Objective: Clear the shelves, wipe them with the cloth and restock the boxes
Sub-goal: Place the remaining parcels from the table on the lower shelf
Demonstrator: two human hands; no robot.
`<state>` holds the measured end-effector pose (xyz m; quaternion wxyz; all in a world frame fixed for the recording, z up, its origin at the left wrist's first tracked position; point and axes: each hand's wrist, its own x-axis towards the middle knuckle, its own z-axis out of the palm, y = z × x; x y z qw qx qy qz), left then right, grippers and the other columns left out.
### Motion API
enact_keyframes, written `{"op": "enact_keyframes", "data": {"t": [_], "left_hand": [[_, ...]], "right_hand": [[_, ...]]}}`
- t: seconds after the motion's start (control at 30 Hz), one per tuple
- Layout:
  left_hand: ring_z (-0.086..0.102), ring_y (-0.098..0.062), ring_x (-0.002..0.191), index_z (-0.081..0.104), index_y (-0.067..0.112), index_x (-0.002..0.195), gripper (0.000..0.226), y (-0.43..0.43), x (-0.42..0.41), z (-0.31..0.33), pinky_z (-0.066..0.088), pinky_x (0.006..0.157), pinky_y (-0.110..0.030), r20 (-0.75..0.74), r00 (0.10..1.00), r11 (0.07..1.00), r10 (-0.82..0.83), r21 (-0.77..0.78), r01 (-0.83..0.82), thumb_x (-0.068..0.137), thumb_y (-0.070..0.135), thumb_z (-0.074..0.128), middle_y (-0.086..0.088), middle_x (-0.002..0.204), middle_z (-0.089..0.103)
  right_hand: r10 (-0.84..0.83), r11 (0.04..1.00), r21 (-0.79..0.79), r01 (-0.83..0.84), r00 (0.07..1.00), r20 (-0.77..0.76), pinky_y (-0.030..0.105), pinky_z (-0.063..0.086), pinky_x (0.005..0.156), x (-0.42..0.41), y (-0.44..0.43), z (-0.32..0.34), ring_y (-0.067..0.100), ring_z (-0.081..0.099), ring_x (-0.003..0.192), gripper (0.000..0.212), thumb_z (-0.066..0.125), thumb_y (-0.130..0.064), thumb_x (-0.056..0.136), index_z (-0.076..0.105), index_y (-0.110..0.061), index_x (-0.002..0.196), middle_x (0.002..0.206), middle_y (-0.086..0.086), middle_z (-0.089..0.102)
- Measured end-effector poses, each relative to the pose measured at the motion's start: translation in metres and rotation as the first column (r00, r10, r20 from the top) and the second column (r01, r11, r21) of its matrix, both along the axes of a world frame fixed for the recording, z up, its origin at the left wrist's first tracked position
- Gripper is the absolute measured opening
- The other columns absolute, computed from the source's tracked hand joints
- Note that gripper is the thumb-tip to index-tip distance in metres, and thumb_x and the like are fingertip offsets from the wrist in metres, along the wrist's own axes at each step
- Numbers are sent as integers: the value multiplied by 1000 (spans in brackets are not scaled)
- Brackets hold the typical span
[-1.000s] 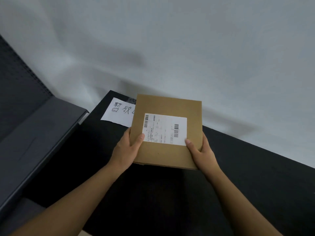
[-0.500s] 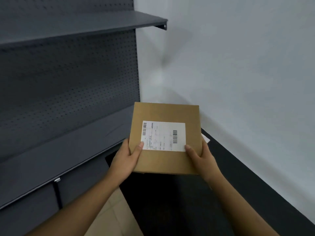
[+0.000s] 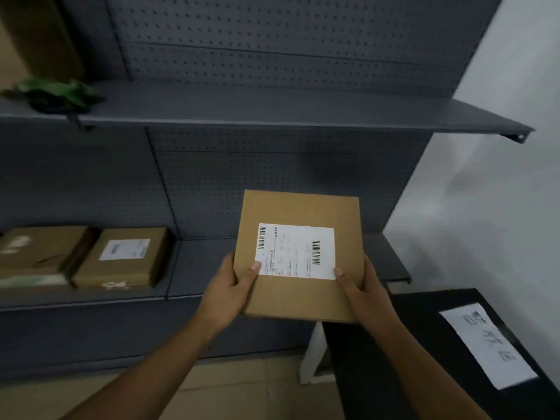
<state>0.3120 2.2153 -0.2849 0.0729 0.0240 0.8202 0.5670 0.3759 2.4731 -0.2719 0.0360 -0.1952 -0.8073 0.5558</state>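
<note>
Head view: a grey pegboard shelving unit (image 3: 272, 177) is seen across most of the frame, with a pale wall at the right.
Upper shelf (image 3: 303, 112): left bare on its right span; a green cloth (image 3: 54, 92) is seen bunched at its left end, upper left of the frame.
Lower shelf (image 3: 194, 268): two cardboard boxes (image 3: 121, 259) are already set side by side at the left of the frame; the right span is bare.
Worktop (image 3: 424, 344): a black surface at the lower right, with a white handwritten sheet (image 3: 491, 347) lying on it.
Held box (image 3: 300, 256): a flat cardboard box with a white shipping label is carried level at the centre of the frame, in front of the bare part of the lower shelf and not yet set down.
Progress: wiping is judged finished and restocking under way; at least this box remains to be placed.
Left hand (image 3: 230, 286): fingers clasped on the box's lower left edge, thumb on top.
Right hand (image 3: 363, 289): fingers clasped on the lower right edge, thumb on the label; both forearms are extended forward.
</note>
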Motion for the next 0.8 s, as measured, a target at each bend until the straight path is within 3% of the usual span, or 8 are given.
{"op": "enact_keyframes", "data": {"t": [0.13, 0.27, 0.4, 0.5, 0.6, 0.73, 0.8], "left_hand": [[60, 5, 106, 41, 45, 134, 44, -110, -3, 9, 46, 90, -25, -26, 992, 992, 120, 49, -119, 94, 58, 56, 31, 115, 60], [59, 7, 102, 45, 40, 132, 41, -209, 6, 20, 46, 79, -16, -45, 959, 960, 280, 34, -278, 95, 56, 56, 31, 111, 60], [59, -5, 113, 37, 46, 142, 55, -300, 26, 27, 49, 97, -36, -47, 916, 918, 397, 10, -397, 93, 64, 53, 25, 123, 59], [59, -9, 116, 32, 42, 150, 66, -359, 45, 32, 51, 100, -42, -47, 863, 864, 504, -2, -504, 92, 68, 51, 22, 127, 57], [60, -4, 113, 33, 43, 149, 66, -409, 69, 34, 52, 98, -40, -58, 795, 796, 604, 4, -605, 91, 70, 50, 26, 125, 57], [59, 4, 109, 36, 44, 145, 63, -461, 103, 37, 52, 97, -38, -60, 690, 692, 721, 18, -722, 90, 70, 51, 35, 119, 56], [59, 3, 110, 36, 44, 145, 62, -483, 116, 41, 52, 98, -39, -62, 634, 636, 771, 19, -771, 91, 70, 51, 34, 120, 56]], "right_hand": [[165, 986, -12, -166, 984, -70, 25, 43, 89, -39, -100, 11, -5, 52, 108, 75, 62, -54, 94, 21, -42, 156, 133, -21, 52], [282, 958, -26, -287, 952, -115, 16, 43, 83, -69, -199, 16, -8, 56, 109, 62, 64, -51, 94, 33, -52, 147, 121, -36, 55], [404, 913, -7, -408, 907, -122, 31, 49, 97, -90, -292, 21, -5, 59, 111, 63, 65, -58, 90, 37, -51, 146, 124, -30, 61], [497, 866, 15, -501, 855, -145, 27, 48, 90, -103, -359, 23, -6, 59, 110, 60, 65, -53, 91, 40, -48, 146, 122, -29, 62], [590, 804, 26, -595, 790, -168, 27, 48, 94, -109, -421, 25, -9, 58, 110, 58, 66, -51, 92, 42, -45, 145, 121, -30, 62], [701, 707, 54, -705, 690, -178, 6, 43, 78, -113, -493, 26, -14, 55, 108, 53, 65, -46, 94, 41, -47, 141, 117, -33, 59], [752, 652, 58, -756, 635, -178, 8, 43, 78, -114, -527, 31, -10, 56, 108, 55, 63, -48, 94, 39, -46, 144, 120, -31, 59]]}}
